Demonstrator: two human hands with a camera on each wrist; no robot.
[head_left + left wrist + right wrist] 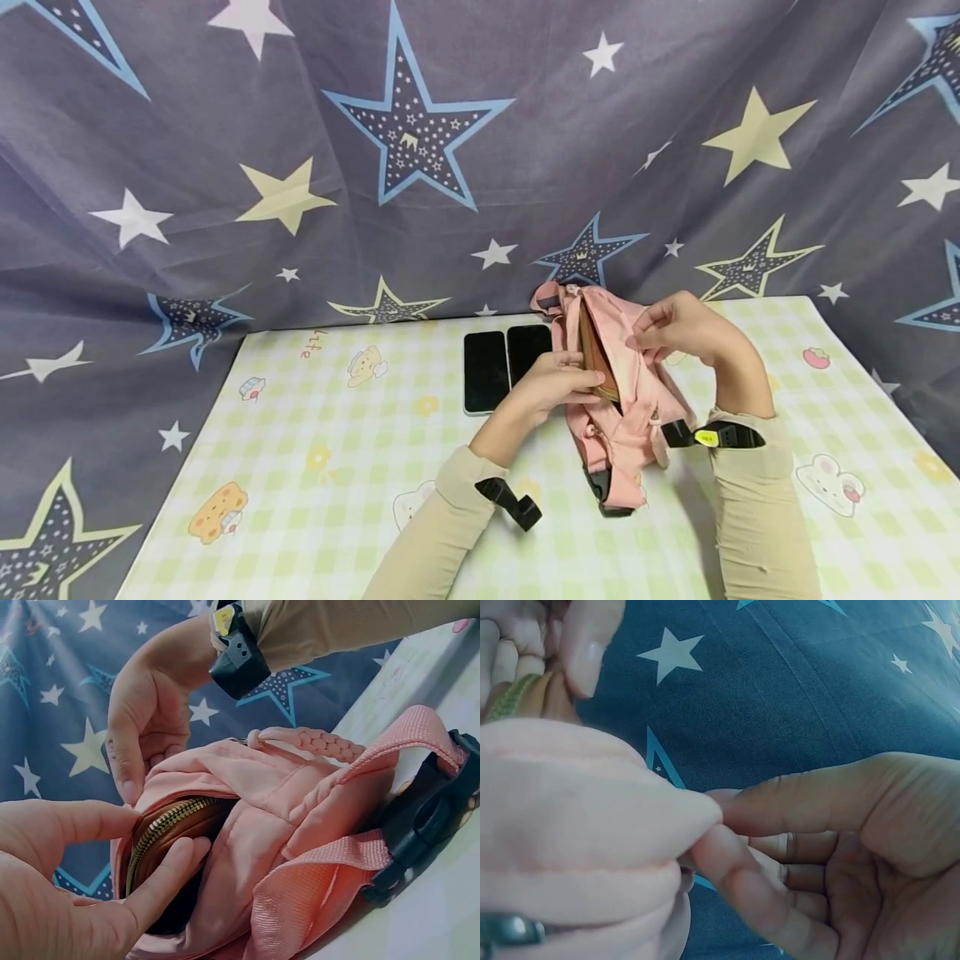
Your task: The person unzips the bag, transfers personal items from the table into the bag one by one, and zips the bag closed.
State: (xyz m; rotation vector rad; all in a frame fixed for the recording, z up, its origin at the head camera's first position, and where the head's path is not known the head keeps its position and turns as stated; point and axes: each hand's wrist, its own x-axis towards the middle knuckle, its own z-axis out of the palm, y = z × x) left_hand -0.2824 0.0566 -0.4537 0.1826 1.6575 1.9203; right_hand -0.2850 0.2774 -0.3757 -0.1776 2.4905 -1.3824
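A pink waist bag stands on the table with its long mouth unzipped. Inside it is a brown leather zip purse with a brass-coloured zipper; its lower part is hidden in the bag. My left hand reaches into the mouth from the left and pinches the purse between thumb and fingers. On the other side, my right hand pinches the bag's fabric between thumb and forefinger and holds the mouth apart. The bag's strap and black buckle hang toward the front.
Two dark-screened phones lie side by side just left of the bag, the right one partly covered by it and my left hand. A checked cloth with cartoon prints covers the table. Behind it hangs a grey star-patterned curtain.
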